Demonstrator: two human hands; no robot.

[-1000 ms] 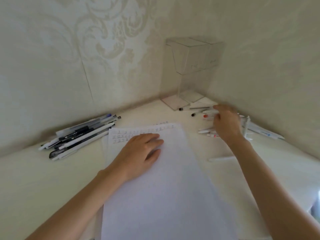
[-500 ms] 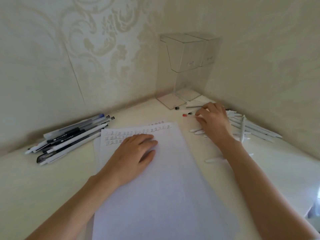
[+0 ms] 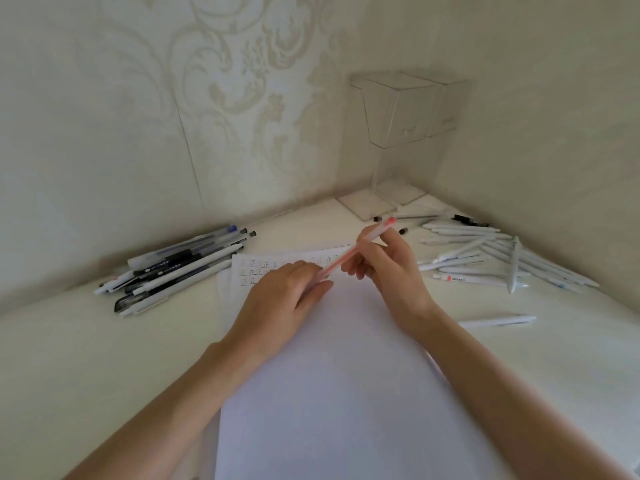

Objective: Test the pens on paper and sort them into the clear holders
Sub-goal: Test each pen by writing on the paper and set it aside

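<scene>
My right hand [image 3: 388, 271] pinches a red-tipped pen [image 3: 349, 252] between thumb and fingers, slanted over the top of the paper [image 3: 346, 375] — its red end points toward the clear holders [image 3: 405, 112] in the corner, its lower end just beside my left fingertips. My left hand [image 3: 284, 303] lies flat on the sheet, fingers straight and holding nothing, near the written marks [image 3: 256, 271]. A pile of dark and white pens [image 3: 173, 268] lies to my left and a spread of white pens [image 3: 485, 258] to my right — a single white pen [image 3: 498, 320] sits apart.
</scene>
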